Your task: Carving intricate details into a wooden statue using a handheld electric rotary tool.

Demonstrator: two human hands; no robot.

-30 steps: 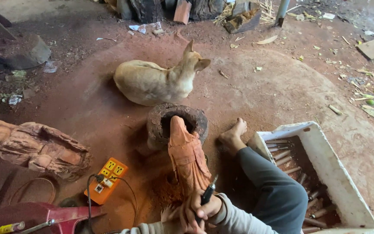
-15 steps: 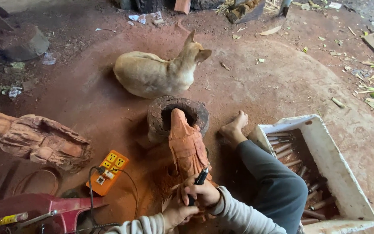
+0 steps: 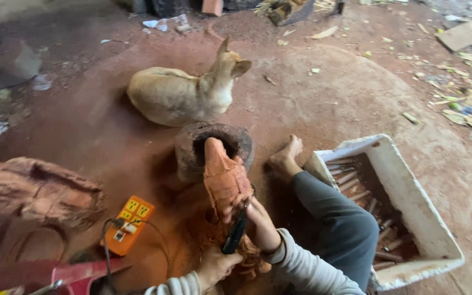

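Observation:
A reddish wooden carving (image 3: 224, 177) lies tilted in front of me, its top end resting on a hollow round stump (image 3: 189, 150). My right hand (image 3: 259, 218) grips a black pen-shaped carving tool (image 3: 235, 234) and presses its tip against the middle of the carving. My left hand (image 3: 214, 266) is closed around the carving's lower end, right by the tool's rear end. My leg in grey trousers (image 3: 334, 218) stretches out to the right, with the bare foot (image 3: 285, 157) beside the stump.
A tan dog (image 3: 178, 95) lies just behind the stump. A white foam box (image 3: 411, 191) holding several chisels sits on the right. On the left are an orange power strip (image 3: 129, 221), a large rough wood carving (image 3: 36, 191) and a red object (image 3: 77, 273). The ground is covered in red sawdust.
My right hand and the tool have moved higher up the carving, from its base to its middle. The view has shifted slightly; the dog stays put.

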